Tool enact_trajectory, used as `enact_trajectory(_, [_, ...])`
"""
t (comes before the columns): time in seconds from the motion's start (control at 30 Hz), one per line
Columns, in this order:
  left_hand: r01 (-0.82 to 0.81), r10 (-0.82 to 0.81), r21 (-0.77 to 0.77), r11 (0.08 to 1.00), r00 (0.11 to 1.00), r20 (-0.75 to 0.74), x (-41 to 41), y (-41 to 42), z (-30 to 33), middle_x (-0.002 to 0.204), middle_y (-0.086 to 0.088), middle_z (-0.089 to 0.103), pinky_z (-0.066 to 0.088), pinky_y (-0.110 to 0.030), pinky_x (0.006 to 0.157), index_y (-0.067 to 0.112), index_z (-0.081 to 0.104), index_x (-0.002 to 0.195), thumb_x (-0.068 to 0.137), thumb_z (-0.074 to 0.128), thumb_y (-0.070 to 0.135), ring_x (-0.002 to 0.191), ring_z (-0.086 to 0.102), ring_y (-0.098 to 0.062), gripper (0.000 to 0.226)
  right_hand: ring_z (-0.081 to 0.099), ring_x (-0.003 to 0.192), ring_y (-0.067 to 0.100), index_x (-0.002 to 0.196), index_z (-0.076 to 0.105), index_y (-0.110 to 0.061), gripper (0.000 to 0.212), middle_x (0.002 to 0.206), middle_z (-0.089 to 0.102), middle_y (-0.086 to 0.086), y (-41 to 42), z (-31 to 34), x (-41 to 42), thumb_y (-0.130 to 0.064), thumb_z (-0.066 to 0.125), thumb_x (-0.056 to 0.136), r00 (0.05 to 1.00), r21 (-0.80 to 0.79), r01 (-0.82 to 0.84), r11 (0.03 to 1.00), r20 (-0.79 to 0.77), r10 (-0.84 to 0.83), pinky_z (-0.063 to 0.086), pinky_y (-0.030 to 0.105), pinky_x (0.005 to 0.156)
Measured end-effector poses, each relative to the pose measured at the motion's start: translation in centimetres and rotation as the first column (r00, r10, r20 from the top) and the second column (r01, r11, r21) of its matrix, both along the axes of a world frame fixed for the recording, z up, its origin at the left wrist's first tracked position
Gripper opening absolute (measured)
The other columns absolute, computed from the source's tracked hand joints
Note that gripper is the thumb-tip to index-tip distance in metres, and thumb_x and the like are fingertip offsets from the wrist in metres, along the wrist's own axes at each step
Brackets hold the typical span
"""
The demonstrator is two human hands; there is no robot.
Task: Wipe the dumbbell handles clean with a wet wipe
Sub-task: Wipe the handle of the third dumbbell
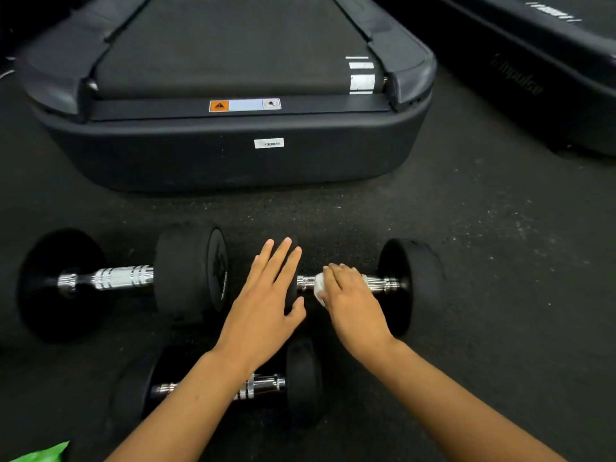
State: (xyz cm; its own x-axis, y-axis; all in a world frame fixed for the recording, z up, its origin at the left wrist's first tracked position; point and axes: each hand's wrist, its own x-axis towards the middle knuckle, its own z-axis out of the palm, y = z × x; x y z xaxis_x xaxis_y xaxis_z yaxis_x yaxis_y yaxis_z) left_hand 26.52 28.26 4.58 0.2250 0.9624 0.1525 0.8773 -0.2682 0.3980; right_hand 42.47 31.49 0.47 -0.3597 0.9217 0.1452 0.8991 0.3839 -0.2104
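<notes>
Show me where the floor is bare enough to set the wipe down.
Bare floor lies right of the right dumbbell, and between the dumbbells and the treadmill. It is crowded near the left hand, where the left dumbbell and the near dumbbell close in.

Three black-ended dumbbells lie on the dark gym floor: one at the left (123, 281), one at the right (396, 285) and one nearer the camera (266, 385), each with a single chrome handle, making three handles in all. Two bare hands reach in, the left hand (266, 301) and the right hand (350, 305), with one white wet wipe (319, 286) between them. Behind stand two treadmills, one straight ahead (230, 151) and one at the far right (546, 71), while one green object (43, 453) shows at the bottom left corner.
</notes>
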Motion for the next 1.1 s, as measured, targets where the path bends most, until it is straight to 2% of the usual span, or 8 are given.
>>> enact_trajectory(0.07, [-0.012,0.012,0.000,1.000,1.000,0.026,0.1,-0.1,-0.2,0.155,0.012,-0.004,-0.015,-0.014,0.107,0.026,0.005,0.145,0.090,0.052,0.028,0.139,-0.018,-0.002,0.072,0.064,0.095,0.034,0.112,0.061,0.004,0.042,0.103,0.066,0.019,0.6,0.0,-0.9,-0.008,0.074,0.073,0.996,0.009,-0.062,0.998,-0.059,0.062,0.049,0.042,0.089])
enact_trajectory(0.23, [-0.015,0.015,-0.001,1.000,0.998,0.067,0.0,-0.4,-0.3,0.154,0.017,-0.002,-0.010,-0.012,0.106,0.029,0.007,0.144,0.089,0.054,0.027,0.139,-0.016,0.000,0.072,0.061,0.108,0.029,0.118,0.061,-0.003,0.048,0.117,0.064,0.015,0.5,0.0,0.5,0.004,0.060,0.070,0.977,0.118,-0.213,0.970,0.000,0.215,0.037,0.039,0.098])
enact_trajectory(0.33, [-0.024,0.024,0.000,1.000,0.996,0.087,0.2,-0.4,-0.3,0.154,0.016,-0.001,-0.005,-0.018,0.110,0.029,0.010,0.145,0.089,0.055,0.025,0.139,-0.016,0.000,0.072,0.062,0.100,0.028,0.125,0.054,-0.011,0.045,0.109,0.066,0.009,1.4,1.8,-0.1,0.002,0.056,0.082,0.982,-0.087,-0.107,0.990,-0.163,0.092,0.048,0.032,0.086])
enact_trajectory(0.4, [-0.035,0.034,0.005,0.999,0.995,0.095,0.2,-0.3,-0.4,0.153,0.016,0.001,-0.004,-0.021,0.111,0.026,0.014,0.146,0.088,0.056,0.023,0.140,-0.014,0.000,0.071,0.063,0.089,0.028,0.125,0.049,-0.015,0.041,0.101,0.066,0.008,2.0,2.2,-1.4,-0.004,0.054,0.086,0.988,-0.130,-0.059,0.990,-0.151,0.039,0.049,0.036,0.073])
enact_trajectory(0.6, [-0.028,0.027,0.009,1.000,0.991,0.134,0.1,-0.4,-0.5,0.153,0.018,0.005,-0.008,0.001,0.100,0.027,0.020,0.146,0.087,0.058,0.023,0.140,-0.010,0.001,0.070,0.065,0.099,0.031,0.106,0.066,-0.002,0.047,0.109,0.067,0.016,0.4,0.3,0.1,0.008,0.059,0.061,0.985,0.082,-0.110,0.991,-0.122,0.119,0.047,0.037,0.085])
enact_trajectory(0.8, [-0.048,0.046,0.009,0.999,0.988,0.150,0.2,-0.4,-0.8,0.154,0.013,0.011,0.006,-0.026,0.115,0.023,0.025,0.145,0.086,0.060,0.020,0.142,-0.005,-0.002,0.070,0.062,0.106,0.030,0.115,0.062,-0.002,0.035,0.112,0.065,0.015,0.4,-0.7,-0.4,-0.017,0.052,0.086,0.985,0.093,-0.172,0.981,0.010,0.172,0.046,0.039,0.093])
enact_trajectory(0.93, [-0.034,0.032,0.011,0.999,0.988,0.152,0.1,-0.4,-0.4,0.153,0.019,0.005,-0.005,-0.005,0.105,0.028,0.020,0.145,0.087,0.059,0.022,0.140,-0.009,0.001,0.071,0.065,0.091,0.029,0.106,0.065,-0.007,0.024,0.097,0.068,0.010,1.8,0.5,-0.2,-0.012,0.065,0.083,0.988,-0.053,-0.108,0.993,-0.112,0.102,0.052,0.034,0.073])
enact_trajectory(1.1, [-0.034,0.034,-0.006,0.999,0.989,0.143,0.1,-0.4,-0.5,0.153,0.019,0.006,-0.001,-0.018,0.110,0.027,0.021,0.145,0.087,0.059,0.023,0.140,-0.008,0.001,0.070,0.065,0.100,0.025,0.110,0.066,-0.007,0.031,0.107,0.069,0.009,0.7,-0.1,0.1,-0.021,0.053,0.085,0.981,0.100,-0.186,0.977,-0.043,0.191,0.049,0.034,0.088])
